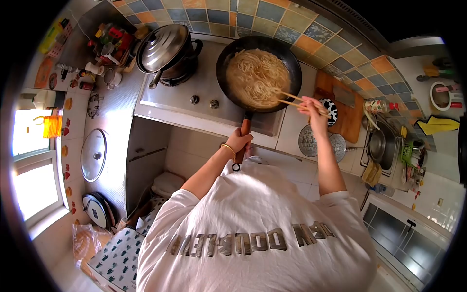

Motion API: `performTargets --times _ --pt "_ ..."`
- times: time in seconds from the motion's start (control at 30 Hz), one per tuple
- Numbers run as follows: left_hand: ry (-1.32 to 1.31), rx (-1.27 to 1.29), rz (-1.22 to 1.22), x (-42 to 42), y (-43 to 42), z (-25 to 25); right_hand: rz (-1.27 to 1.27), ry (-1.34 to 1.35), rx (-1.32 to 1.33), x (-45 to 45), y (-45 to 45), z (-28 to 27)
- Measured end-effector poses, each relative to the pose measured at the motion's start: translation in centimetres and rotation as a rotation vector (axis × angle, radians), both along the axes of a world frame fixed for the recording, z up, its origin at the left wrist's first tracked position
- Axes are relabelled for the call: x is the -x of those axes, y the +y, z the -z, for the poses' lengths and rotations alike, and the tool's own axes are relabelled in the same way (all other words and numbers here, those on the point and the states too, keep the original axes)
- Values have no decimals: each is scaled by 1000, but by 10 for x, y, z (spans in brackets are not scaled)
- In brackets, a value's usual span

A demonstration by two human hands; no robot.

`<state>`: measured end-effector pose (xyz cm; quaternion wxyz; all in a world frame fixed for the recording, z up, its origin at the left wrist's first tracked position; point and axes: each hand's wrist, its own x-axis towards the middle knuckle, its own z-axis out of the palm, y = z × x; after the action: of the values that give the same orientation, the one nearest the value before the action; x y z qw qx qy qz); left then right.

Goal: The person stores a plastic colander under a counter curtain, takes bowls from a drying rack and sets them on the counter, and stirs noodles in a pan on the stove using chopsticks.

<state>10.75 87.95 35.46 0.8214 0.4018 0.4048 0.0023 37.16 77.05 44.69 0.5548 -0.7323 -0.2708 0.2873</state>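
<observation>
A dark wok (223, 73) sits on the right side of the stove, with noodles (258, 73) in a brownish broth inside it. My left hand (238, 141) is wrapped round the wok's wooden handle (245, 125). Over the wok's right rim, my right hand (314, 108) grips a pair of wooden chopsticks (291, 99), their tips down among the noodles. Just beside that hand lies a black-and-white spotted round thing (331, 111), partly hidden by the fingers.
A lidded steel pot (168, 51) stands on the left burner. Right of the wok are a wooden cutting board (351, 127) with a cleaver (344, 96) and a perforated strainer (307, 140). Farther right is the sink (389, 160). A glass lid (93, 155) lies on the left counter.
</observation>
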Motion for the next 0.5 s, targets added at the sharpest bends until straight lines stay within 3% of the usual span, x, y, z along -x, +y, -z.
performTargets --times 0.17,0.5 --pt "3 10 -8 1 0 3 -86 -113 -41 18 6 -17" --pt "21 30 3 1 0 1 126 -115 -271 15 69 -7"
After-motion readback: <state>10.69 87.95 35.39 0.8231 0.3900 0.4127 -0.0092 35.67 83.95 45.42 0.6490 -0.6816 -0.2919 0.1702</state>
